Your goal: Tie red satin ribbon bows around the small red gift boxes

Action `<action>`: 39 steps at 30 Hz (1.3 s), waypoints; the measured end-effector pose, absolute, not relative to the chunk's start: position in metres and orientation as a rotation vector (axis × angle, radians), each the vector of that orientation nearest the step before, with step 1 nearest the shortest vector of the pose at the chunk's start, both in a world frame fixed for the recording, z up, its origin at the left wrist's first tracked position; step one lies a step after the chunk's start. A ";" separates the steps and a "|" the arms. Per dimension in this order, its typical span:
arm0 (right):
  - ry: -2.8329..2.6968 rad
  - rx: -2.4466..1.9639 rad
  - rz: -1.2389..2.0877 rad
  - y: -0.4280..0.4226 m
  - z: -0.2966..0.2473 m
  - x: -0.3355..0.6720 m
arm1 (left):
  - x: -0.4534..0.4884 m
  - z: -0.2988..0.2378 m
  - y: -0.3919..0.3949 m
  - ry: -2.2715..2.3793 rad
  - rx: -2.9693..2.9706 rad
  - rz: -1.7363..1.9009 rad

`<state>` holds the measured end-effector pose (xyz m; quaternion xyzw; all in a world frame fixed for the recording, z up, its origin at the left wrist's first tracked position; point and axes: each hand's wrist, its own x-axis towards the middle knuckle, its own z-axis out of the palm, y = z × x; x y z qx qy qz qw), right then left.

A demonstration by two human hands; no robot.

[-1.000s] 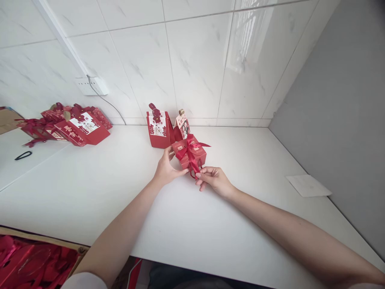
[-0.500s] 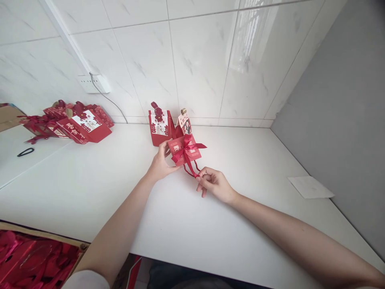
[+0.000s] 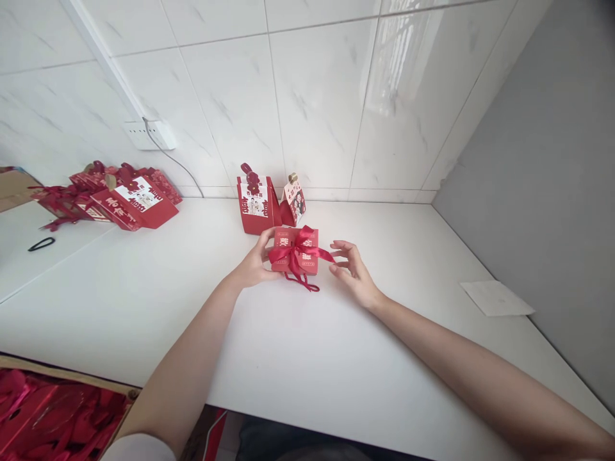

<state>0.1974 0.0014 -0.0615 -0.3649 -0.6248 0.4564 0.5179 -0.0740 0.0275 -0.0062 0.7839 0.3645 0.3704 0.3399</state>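
A small red gift box with pale lettering is in the middle of the white table. A red ribbon bow crosses its face, and a red cord handle hangs from its near side. My left hand grips the box by its left side, thumb low and fingers behind. My right hand is just right of the box, fingers apart and bent, near the tip of one ribbon tail. Nothing shows between those fingers.
Behind the box, a larger red gift box and a small house-shaped box stand near the tiled wall. Several red boxes lie piled at left, near a black loop. White paper lies right; a carton of red items sits lower left.
My right hand has let go of the ribbon tail and moved up and right, its fingers opening. The box has turned and come slightly nearer, still in my left hand.
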 end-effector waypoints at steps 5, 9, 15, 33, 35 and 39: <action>-1.655 -0.660 1.270 0.000 -0.062 0.195 | -0.068 -0.011 0.025 0.929 1.947 0.824; -1.616 -0.576 1.321 -0.003 -0.059 0.191 | -0.064 -0.024 0.026 0.919 1.779 0.740; -1.585 -0.580 1.269 -0.003 -0.057 0.191 | -0.066 -0.038 0.029 0.853 1.538 0.734; -1.437 -0.963 1.195 0.014 -0.074 0.195 | -0.065 -0.038 0.044 0.922 1.499 1.002; -1.337 -1.037 1.218 0.018 -0.076 0.199 | -0.069 -0.043 0.051 1.062 1.457 1.128; -1.268 -1.053 1.219 0.023 -0.077 0.201 | -0.079 -0.046 0.058 1.188 1.379 1.209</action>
